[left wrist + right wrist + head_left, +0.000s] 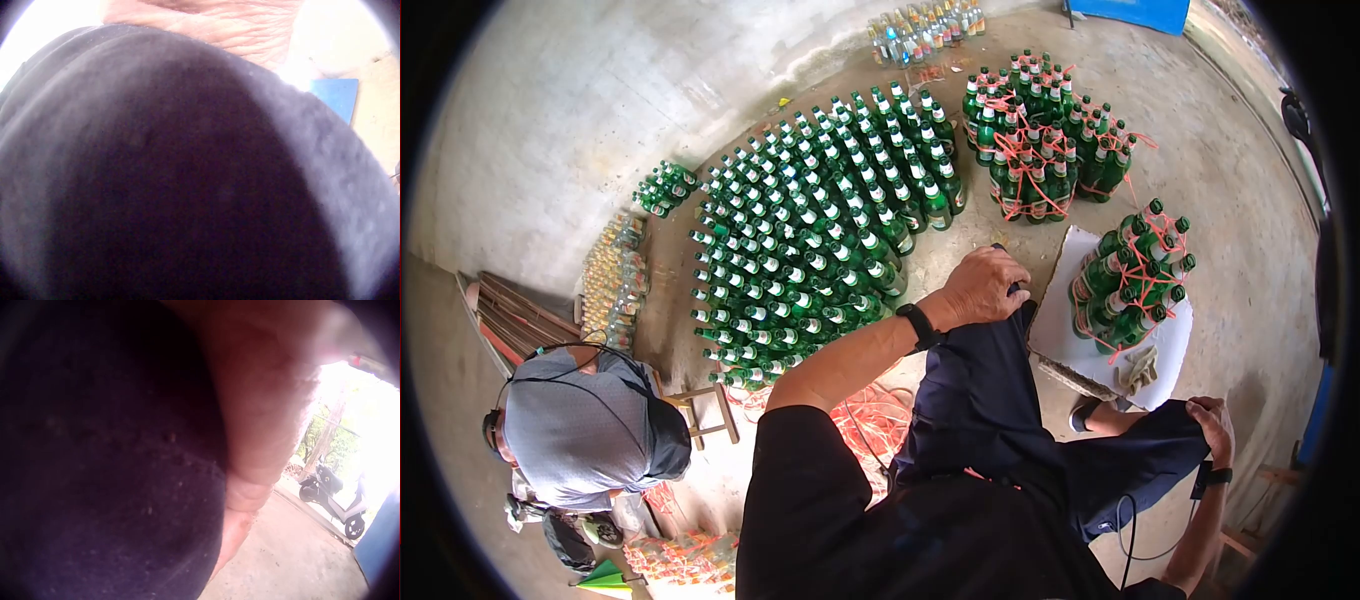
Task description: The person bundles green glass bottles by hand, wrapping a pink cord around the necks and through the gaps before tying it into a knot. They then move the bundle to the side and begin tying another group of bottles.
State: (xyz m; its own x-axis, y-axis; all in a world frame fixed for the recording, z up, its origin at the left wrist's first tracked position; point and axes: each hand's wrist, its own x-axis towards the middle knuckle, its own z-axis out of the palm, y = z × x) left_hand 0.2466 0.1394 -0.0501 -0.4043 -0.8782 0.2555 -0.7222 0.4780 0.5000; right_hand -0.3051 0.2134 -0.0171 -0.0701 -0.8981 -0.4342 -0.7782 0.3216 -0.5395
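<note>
My left hand [985, 285] rests on my left knee in the head view, its fingers loosely bent over the dark trousers [980, 390]. Dark cloth fills most of the left wrist view, with wrinkled skin along the top. My right hand [1214, 430] lies over the right knee, fingers draped down its far side; the right wrist view shows part of this hand [256, 425] against the cloth. Between and beyond the knees, a bundle of green bottles [1130, 280] bound with pink twine stands upright on a white board [1050, 335]. A crumpled pale glove [1138, 370] lies beside it.
Many loose green bottles [820, 230] stand to the left, with more tied bundles [1035, 180] ahead. Clear bottles [925, 35] line the wall. Another person [585, 425] sits bent over at left, near a wooden stool [725, 415] and pink twine [870, 425]. A scooter [334, 500] stands outside.
</note>
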